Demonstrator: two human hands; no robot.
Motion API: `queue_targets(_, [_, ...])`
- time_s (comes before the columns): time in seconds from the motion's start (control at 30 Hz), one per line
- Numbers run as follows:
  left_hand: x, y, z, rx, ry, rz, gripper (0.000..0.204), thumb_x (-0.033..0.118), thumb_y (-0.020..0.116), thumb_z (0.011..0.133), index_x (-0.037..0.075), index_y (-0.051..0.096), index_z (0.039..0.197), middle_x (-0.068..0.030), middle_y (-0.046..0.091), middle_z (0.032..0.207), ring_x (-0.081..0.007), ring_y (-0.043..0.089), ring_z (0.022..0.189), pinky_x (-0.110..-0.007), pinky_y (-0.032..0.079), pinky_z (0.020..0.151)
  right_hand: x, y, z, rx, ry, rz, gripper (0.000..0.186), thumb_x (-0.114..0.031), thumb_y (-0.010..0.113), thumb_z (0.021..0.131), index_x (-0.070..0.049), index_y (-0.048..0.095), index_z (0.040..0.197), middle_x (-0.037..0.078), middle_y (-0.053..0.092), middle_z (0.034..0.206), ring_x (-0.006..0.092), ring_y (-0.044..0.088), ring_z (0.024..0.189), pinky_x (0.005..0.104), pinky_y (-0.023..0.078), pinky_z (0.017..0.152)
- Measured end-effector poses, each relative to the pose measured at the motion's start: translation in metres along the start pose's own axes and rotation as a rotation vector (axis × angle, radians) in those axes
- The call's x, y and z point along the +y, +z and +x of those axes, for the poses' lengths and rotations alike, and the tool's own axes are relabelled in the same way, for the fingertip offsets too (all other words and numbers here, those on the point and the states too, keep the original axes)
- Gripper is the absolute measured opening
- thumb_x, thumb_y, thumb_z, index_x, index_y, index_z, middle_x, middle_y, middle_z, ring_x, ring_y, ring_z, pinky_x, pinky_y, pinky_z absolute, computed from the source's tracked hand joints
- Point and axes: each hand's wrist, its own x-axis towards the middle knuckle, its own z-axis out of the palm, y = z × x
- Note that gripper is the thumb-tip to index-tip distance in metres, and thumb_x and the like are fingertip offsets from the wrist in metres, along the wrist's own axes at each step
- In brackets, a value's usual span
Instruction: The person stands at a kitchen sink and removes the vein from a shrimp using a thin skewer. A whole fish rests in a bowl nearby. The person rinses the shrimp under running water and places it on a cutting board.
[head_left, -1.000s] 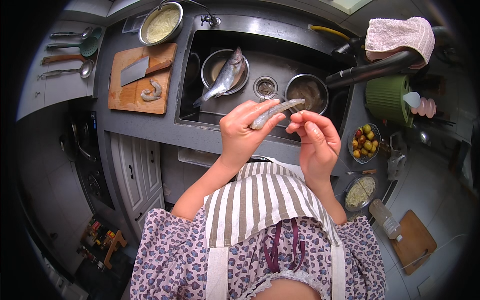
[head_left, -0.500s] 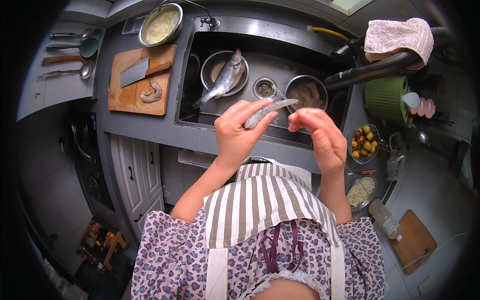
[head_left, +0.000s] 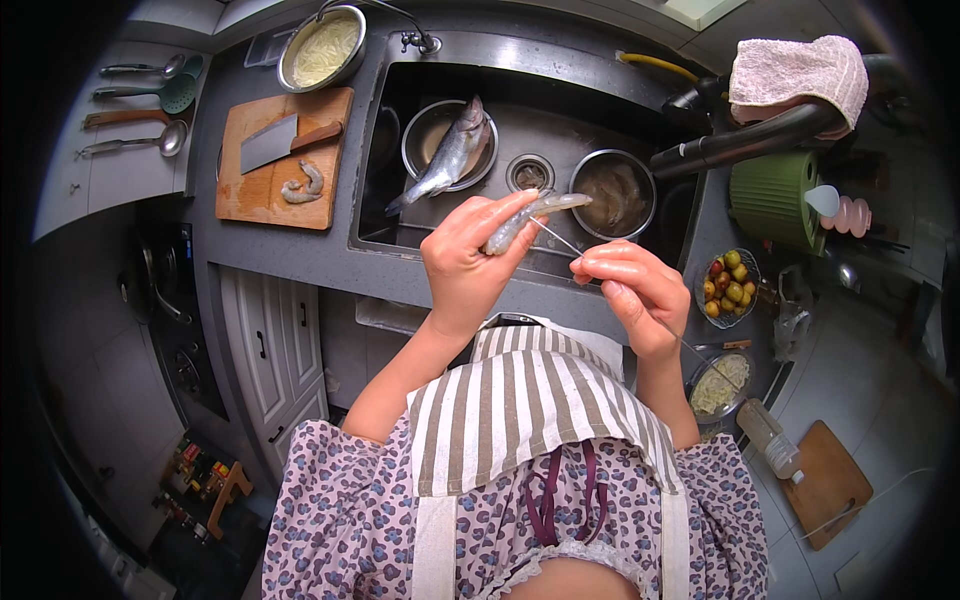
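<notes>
Over the sink's near edge, my left hand (head_left: 462, 250) grips a grey, raw shrimp (head_left: 512, 226) between thumb and fingers, its tail end pointing right. My right hand (head_left: 642, 295) is closed on a thin metal skewer (head_left: 557, 236). One end of the skewer meets the shrimp beside my left fingertips; whether it pierces the shell I cannot tell. Its other end sticks out past my right wrist. Just beyond my hands, a steel bowl (head_left: 653, 212) in the sink holds more shrimp (head_left: 612, 192) in liquid.
A whole fish (head_left: 452, 155) lies across another steel bowl (head_left: 407, 150) in the sink (head_left: 545, 125). Left of it, a wooden board (head_left: 235, 205) carries a cleaver (head_left: 270, 145) and shrimp (head_left: 302, 185). A fruit bowl (head_left: 728, 318) and a dish of pale shreds (head_left: 720, 385) stand right.
My right hand has lowered slightly and its fingers have closed together. The skewer now slants across to the shrimp. My left hand has shifted slightly left with the shrimp.
</notes>
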Motion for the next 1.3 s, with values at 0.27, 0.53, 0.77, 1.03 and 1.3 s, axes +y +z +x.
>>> queue_targets(0.27, [0.001, 0.000, -0.001, -0.010, -0.006, 0.014, 0.030, 0.001, 0.077, 0.073, 0.004, 0.072, 0.102, -0.0084, 0.069, 0.082, -0.0138, 0.061, 0.065, -0.025, 0.047, 0.057, -0.001, 0.000, -0.001, 0.015, 0.019, 0.008, 0.024, 0.001, 0.053, 0.084, 0.006, 0.068, 0.102, 0.020, 0.067, 0.096, 0.0243, 0.066, 0.085, 0.0321, 0.054, 0.076])
queue_targets(0.53, [0.004, 0.000, 0.000, -0.027, -0.018, 0.017, 0.028, -0.001, 0.076, 0.074, 0.001, 0.072, 0.102, -0.0079, 0.069, 0.081, -0.0118, 0.062, 0.068, -0.024, 0.046, 0.060, 0.000, 0.002, 0.000, 0.030, 0.010, 0.010, 0.023, 0.001, 0.053, 0.085, 0.006, 0.068, 0.102, 0.019, 0.068, 0.096, 0.0229, 0.066, 0.085, 0.0312, 0.053, 0.076])
queue_targets(0.77, [0.002, 0.004, 0.000, 0.025, -0.011, 0.009, 0.024, 0.005, 0.080, 0.072, 0.003, 0.073, 0.095, -0.0085, 0.067, 0.074, -0.0144, 0.058, 0.058, -0.026, 0.044, 0.051, 0.004, 0.007, -0.001, 0.052, 0.003, 0.044, 0.023, 0.002, 0.053, 0.086, 0.006, 0.067, 0.104, 0.019, 0.067, 0.098, 0.0232, 0.066, 0.088, 0.0319, 0.053, 0.078])
queue_targets(1.03, [0.008, 0.003, 0.001, 0.003, -0.073, -0.011, 0.021, 0.007, 0.080, 0.073, 0.002, 0.073, 0.091, -0.0089, 0.067, 0.074, -0.0146, 0.060, 0.058, -0.026, 0.045, 0.052, 0.015, 0.012, -0.004, 0.088, -0.028, 0.141, 0.024, 0.000, 0.052, 0.088, 0.007, 0.065, 0.107, 0.020, 0.066, 0.102, 0.0249, 0.065, 0.090, 0.0344, 0.052, 0.081])
queue_targets(1.3, [0.008, 0.006, -0.001, -0.063, -0.004, -0.066, 0.020, 0.001, 0.075, 0.075, -0.001, 0.072, 0.095, -0.0103, 0.071, 0.083, -0.0164, 0.067, 0.071, -0.026, 0.052, 0.062, 0.019, 0.025, -0.009, 0.190, 0.113, 0.439, 0.027, -0.003, 0.047, 0.093, 0.008, 0.061, 0.113, 0.020, 0.063, 0.109, 0.0255, 0.064, 0.094, 0.0361, 0.050, 0.087])
